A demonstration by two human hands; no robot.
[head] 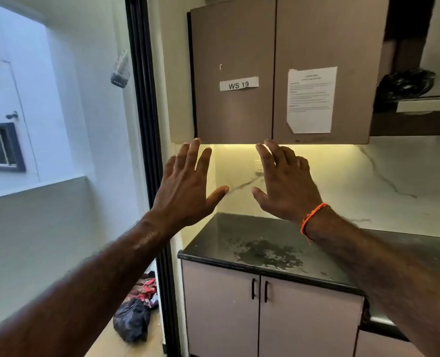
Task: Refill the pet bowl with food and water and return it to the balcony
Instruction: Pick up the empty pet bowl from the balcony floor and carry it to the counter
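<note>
Both my hands are raised, fingers spread and holding nothing: my left hand [188, 186] reaches toward eleven o'clock, my right hand [286, 184] toward one o'clock, fingertips just below the lower edge of the wall cabinet [239, 47]. The pet bowl is nowhere in view, nor any food; I judge I am about to open these doors to look for supplies. To do it well, I hook my fingertips under each door's bottom lip, since I see no handles, and pull evenly outward. The dark counter [239, 233] at six o'clock looks wet and patchy, so I set nothing dry there.
</note>
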